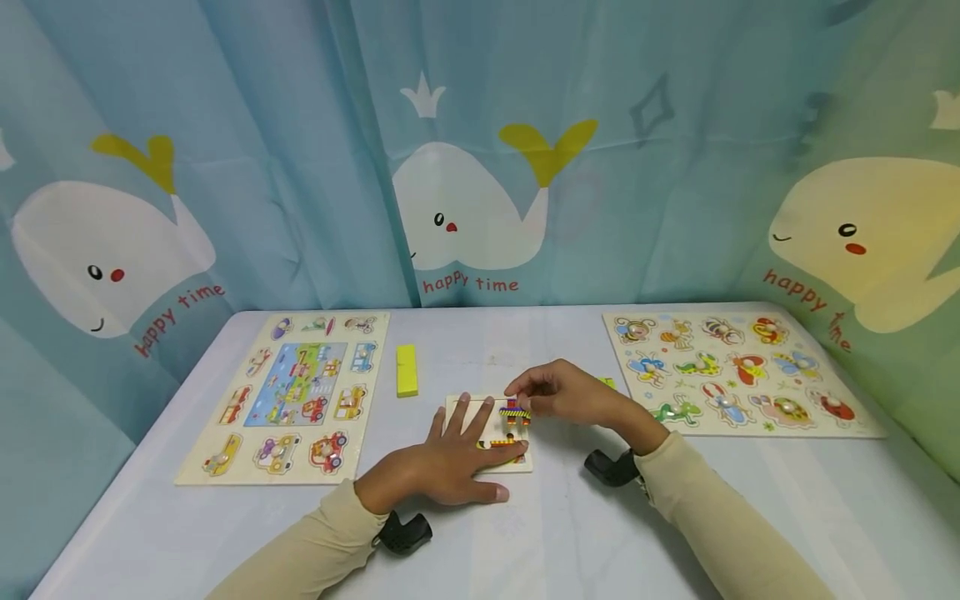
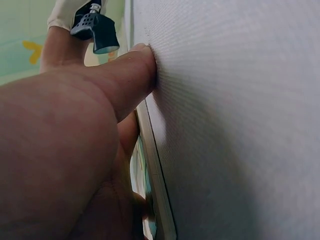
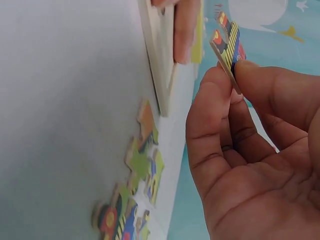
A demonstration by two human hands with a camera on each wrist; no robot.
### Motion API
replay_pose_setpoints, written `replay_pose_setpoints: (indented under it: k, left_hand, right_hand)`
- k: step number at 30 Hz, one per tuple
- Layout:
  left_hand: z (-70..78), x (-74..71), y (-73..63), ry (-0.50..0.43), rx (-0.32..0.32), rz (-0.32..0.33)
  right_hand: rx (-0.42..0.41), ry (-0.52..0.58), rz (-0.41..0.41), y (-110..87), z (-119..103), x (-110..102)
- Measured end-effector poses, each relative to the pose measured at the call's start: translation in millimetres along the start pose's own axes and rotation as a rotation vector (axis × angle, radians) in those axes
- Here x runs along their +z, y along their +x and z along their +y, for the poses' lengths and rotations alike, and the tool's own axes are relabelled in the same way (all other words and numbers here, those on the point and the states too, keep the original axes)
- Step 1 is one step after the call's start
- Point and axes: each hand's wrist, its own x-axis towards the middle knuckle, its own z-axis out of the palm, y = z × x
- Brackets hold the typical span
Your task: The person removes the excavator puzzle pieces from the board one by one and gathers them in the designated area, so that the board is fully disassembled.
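In the head view my left hand (image 1: 450, 462) lies with straight, spread fingers over a small wooden puzzle board (image 1: 497, 469), covering its left part. The left wrist view shows the thumb (image 2: 132, 70) against the white tablecloth, beside the board's edge. My right hand (image 1: 570, 396) is at the board's upper right. Between thumb and forefinger it pinches a colourful jigsaw piece (image 3: 230, 45) with yellow-and-black stripes, tilted on edge in the right wrist view. Some printed pieces show on the board near my left forefinger.
Loose jigsaw pieces (image 3: 140, 165) lie right of the board, mostly hidden behind my right hand in the head view. A yellow block (image 1: 407, 371) stands behind the board. Large knob puzzles lie on both sides, vehicles (image 1: 352, 454) left and insects (image 1: 750, 427) right. A whale-print curtain (image 1: 300, 208) surrounds the table.
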Motion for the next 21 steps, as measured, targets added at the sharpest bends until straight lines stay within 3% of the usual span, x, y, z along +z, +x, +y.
replay_pose_setpoints:
  k: [21]
  left_hand:
    - [-0.7, 0.5, 0.7, -0.009, -0.014, -0.004]
  right_hand:
    - [0.023, -0.081, 0.063, -28.5, 22.1, -36.5]
